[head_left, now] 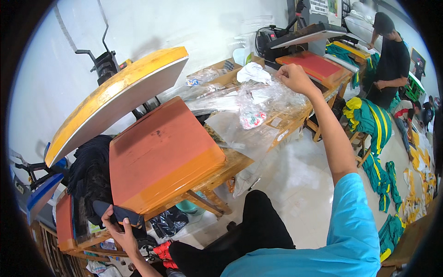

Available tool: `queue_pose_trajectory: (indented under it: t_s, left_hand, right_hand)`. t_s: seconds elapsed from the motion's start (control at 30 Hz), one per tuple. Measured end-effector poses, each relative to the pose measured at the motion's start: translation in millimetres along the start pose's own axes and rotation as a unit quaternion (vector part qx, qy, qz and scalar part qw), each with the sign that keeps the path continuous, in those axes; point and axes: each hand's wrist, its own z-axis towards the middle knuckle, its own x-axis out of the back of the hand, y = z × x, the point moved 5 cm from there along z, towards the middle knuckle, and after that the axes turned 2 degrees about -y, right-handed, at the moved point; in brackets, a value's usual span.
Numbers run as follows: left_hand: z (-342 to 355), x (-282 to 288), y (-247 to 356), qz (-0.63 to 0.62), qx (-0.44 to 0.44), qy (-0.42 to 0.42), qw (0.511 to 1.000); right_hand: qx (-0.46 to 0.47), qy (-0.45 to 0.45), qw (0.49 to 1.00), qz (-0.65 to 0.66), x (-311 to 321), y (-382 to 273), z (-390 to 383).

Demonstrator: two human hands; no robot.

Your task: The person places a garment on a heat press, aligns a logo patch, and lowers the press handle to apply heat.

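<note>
At the lower left, my left hand (pixel 122 234) grips the edge of a dark navy cloth piece (pixel 119 214), with thumb and fingers on it. Behind that lies a pile of dark cloth (pixel 90 161), beside an open heat press. Its lower platen (pixel 161 147) is covered in orange-red; the white-faced upper platen (pixel 124 94) with a yellow edge is tilted up above it. My right hand (pixel 295 79) is raised over the table with its fingers pinched together. Whether anything is between them I cannot make out. Clear plastic bags (pixel 277 99) lie just below it.
A second heat press (pixel 314 64) stands farther along the wooden table (pixel 286 122). A person (pixel 390 60) in black works there. Green and yellow garments (pixel 376 122) hang over a stool. More clothes (pixel 417 171) cover the floor at right. A cardboard box (pixel 226 76) sits against the wall.
</note>
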Motion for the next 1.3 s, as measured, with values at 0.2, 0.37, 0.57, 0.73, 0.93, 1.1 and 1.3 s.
queue_pose_trajectory:
  t_s: [0.2,0.37,0.57,0.73,0.93,1.1,1.3]
  left_hand:
    - [-1,0,0,-0.025,-0.012,-0.003,1.0]
    - [5,-1,-13,-0.022,-0.035,-0.004,0.999]
    - [13,-9,-18,-0.05,-0.068,0.0,0.996]
    - [11,-8,-16,-0.05,-0.057,-0.006,0.997]
    - [5,1,-20,-0.033,-0.046,-0.003,0.998]
    - [9,-4,-16,-0.029,-0.049,-0.014,0.998]
    - [9,1,-15,-0.015,-0.043,-0.017,0.999]
  right_hand:
    - [0.114,-0.126,0.984,0.061,-36,-35,0]
    - [0.095,-0.248,0.962,-0.059,-97,-21,26]
    - [0.044,-0.385,0.913,-0.124,-141,31,45]
    - [0.113,-0.183,0.976,-0.022,-107,6,55]
    - [0.022,-0.071,0.991,-0.113,-19,4,47]
    - [-0.105,-0.228,0.927,-0.277,-3,83,38]
    - [-0.15,-0.253,0.938,-0.181,-14,93,21]
